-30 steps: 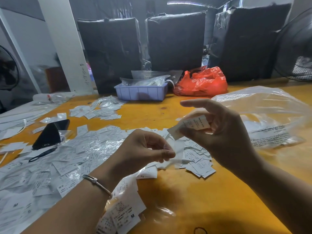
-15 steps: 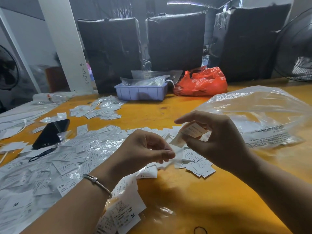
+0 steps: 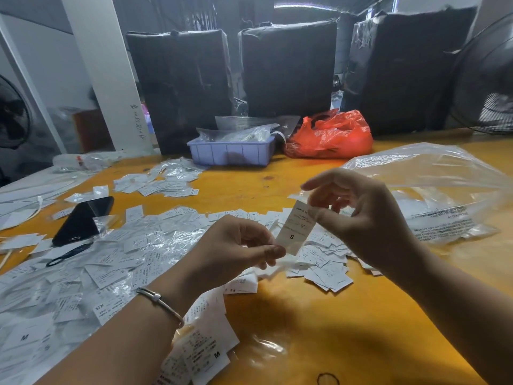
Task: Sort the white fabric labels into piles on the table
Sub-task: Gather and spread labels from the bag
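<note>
The label (image 3: 294, 228), earlier bent in the right hand (image 3: 366, 218), now hangs flat above the table (image 3: 319, 315); both hands pinch it, left hand (image 3: 236, 245) below; its "S" shows, so its pile can be chosen.

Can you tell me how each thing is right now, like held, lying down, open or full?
held label: pinched by both hands, hanging upright, shows S
right hand: pinches the label's top
left hand: pinches its lower edge
loose labels: scattered flat on the table
phone: lying flat, screen dark
clear bag: puffed up, lying on the table
red bag: crumpled, bulging
blue tray: filled with plastic packets
</note>
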